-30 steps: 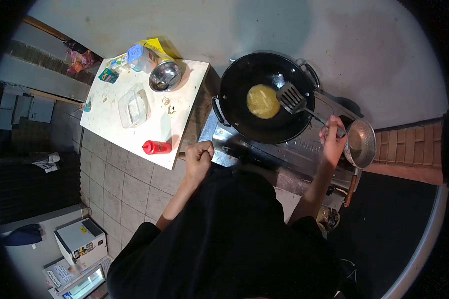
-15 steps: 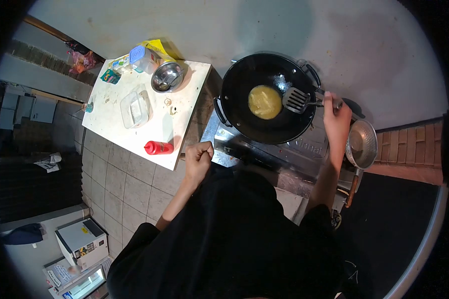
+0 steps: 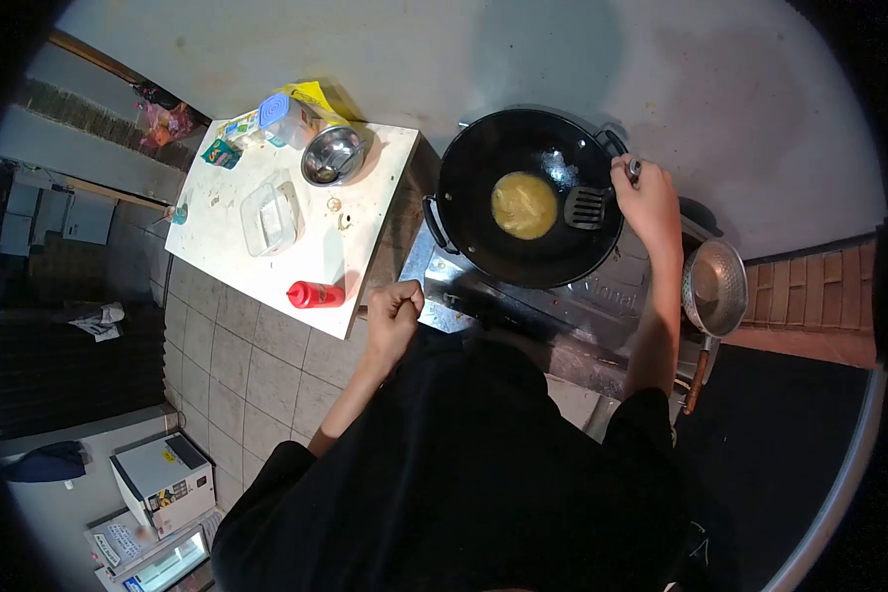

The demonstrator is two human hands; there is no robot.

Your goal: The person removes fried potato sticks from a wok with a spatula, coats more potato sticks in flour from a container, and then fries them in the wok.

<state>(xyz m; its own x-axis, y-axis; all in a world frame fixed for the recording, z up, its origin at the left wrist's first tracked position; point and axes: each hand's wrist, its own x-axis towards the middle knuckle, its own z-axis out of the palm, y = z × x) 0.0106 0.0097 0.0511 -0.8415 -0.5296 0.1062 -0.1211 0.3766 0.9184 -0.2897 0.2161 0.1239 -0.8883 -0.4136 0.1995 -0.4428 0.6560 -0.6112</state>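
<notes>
My right hand point(image 3: 651, 209) is closed round the handle of a slotted spatula point(image 3: 586, 208), over the right rim of a black wok point(image 3: 523, 128). The spatula's dark slotted head hangs inside the wok, just right of the yellow food point(image 3: 523, 205) in a pool of oil at the bottom. Part of its handle is hidden by my fingers. My left hand point(image 3: 395, 311) is a closed fist in front of my body, beside the stove point(image 3: 602, 301), with nothing seen in it.
On the left, a white table point(image 3: 311, 217) bears a red squeeze bottle point(image 3: 316, 294), a clear plastic tub point(image 3: 268, 219), a steel bowl point(image 3: 333, 156) and a blue-lidded container point(image 3: 284, 118). A metal pan point(image 3: 715, 286) with a wooden handle stands right of the stove. A wall rises behind the wok.
My right hand has shifted up and to the left over the wok's rim. The spatula has turned, with its head slightly lower. My left fist stays put.
</notes>
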